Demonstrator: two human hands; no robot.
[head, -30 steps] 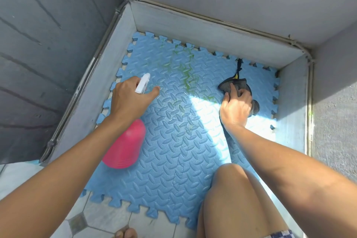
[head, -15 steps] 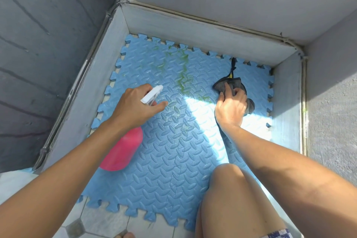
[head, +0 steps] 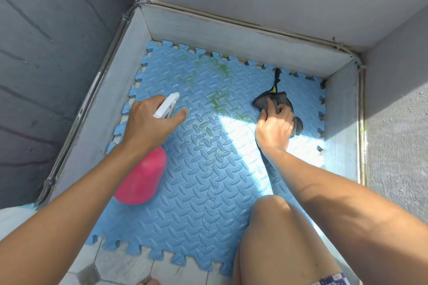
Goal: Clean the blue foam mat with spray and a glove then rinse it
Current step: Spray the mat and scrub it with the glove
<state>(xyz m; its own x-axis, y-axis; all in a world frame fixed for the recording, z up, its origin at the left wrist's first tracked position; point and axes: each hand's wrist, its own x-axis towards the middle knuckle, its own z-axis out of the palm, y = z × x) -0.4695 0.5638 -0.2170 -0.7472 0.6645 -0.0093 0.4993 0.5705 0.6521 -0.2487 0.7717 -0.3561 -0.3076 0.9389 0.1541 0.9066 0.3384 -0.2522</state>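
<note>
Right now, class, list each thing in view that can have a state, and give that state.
blue foam mat: flat on the floor, green stains on its far half, wet sheen mid-mat.
spray bottle: held tilted, nozzle aimed at the stains.
glove: pressed onto the mat.
left hand: closed around the bottle's neck.
right hand: pressing the glove.

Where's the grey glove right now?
In the head view, the grey glove lies under the right hand, pressed on the blue foam mat near its far right edge.

One mat (head: 196, 192), one spray bottle (head: 141, 178), one glove (head: 273, 102), two hands.
</note>
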